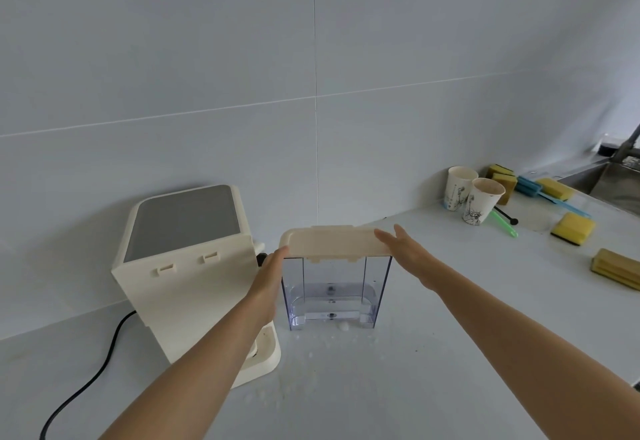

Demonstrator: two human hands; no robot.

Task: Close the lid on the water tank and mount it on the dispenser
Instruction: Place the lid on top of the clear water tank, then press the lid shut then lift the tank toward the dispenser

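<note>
A clear, blue-tinted water tank (332, 295) stands upright on the white counter, right of the cream dispenser (188, 266). A cream lid (332, 242) lies across the tank's top. My left hand (270, 273) is flat against the tank's left side, fingertips at the lid's left end. My right hand (403, 247) reaches in from the right, fingers extended and touching the lid's right end. Neither hand wraps around anything. The dispenser's back panel with two slots faces me, and its base plate (266, 353) sticks out below my left forearm.
A black power cord (104, 363) runs from the dispenser toward the front left. Water drops lie on the counter before the tank. Two paper cups (471, 198), several yellow sponges (573, 228), brushes and a steel sink (616, 179) are at the right.
</note>
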